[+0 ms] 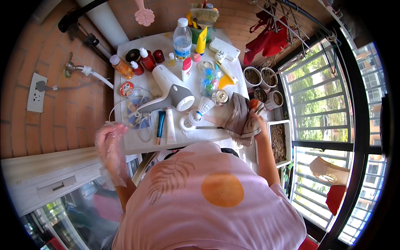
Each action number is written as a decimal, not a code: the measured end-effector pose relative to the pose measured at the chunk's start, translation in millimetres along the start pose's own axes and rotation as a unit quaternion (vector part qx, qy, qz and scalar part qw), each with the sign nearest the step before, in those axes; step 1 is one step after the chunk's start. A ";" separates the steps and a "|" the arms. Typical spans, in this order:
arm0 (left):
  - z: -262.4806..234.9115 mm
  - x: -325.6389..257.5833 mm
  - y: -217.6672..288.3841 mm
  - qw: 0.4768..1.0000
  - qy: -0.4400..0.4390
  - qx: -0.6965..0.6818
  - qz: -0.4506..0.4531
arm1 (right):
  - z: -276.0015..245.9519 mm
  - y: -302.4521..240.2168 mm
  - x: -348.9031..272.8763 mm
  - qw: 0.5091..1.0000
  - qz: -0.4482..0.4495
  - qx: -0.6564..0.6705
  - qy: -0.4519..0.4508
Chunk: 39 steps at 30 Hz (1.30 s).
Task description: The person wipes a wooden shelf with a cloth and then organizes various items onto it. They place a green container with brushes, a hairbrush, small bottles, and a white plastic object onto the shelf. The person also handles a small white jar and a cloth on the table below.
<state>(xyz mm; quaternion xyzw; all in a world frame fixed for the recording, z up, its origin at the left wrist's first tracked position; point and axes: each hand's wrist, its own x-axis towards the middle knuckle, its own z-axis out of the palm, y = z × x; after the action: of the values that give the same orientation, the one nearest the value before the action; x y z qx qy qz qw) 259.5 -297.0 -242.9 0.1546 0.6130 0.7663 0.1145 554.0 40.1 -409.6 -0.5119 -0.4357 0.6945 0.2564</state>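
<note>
Taking the table (162, 41) as a clock face with twelve at its far edge, the right hand (259, 120) is at four o'clock. It is grasping a cloth (237, 118), grey-brown and crumpled, which hangs over the table's right edge there. Something orange shows beside the fingers; I cannot tell what it is.

The left hand (111, 134) is at eight o'clock, just outside the table, and is wrapped in clear plastic (112, 164). Its fingers look bent, but I cannot tell whether they grip anything.

At the centre lies a white-grey hair dryer (168, 89). Toward five o'clock there are a shuttlecock (205, 106), a white roll (186, 123) and a pen (210, 128); toward seven, a blue tube (160, 125) and a white tube (170, 127). A clear bottle (182, 41) stands at twelve, and red bottles (147, 60) at about ten-thirty. Beyond the edge at three are pots (252, 76) with soil.
</note>
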 end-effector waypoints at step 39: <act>-49.3 26.3 -13.8 0.981 0.191 0.002 0.008 | 265.9 -470.0 66.3 0.573 -0.532 -0.607 0.141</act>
<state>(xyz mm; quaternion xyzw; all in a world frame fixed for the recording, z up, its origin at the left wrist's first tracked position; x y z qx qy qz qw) 216.3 -329.0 -263.8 0.0102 0.6241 0.7812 -0.0112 240.5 231.8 -8.5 -0.3155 -0.9074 -0.0748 0.2673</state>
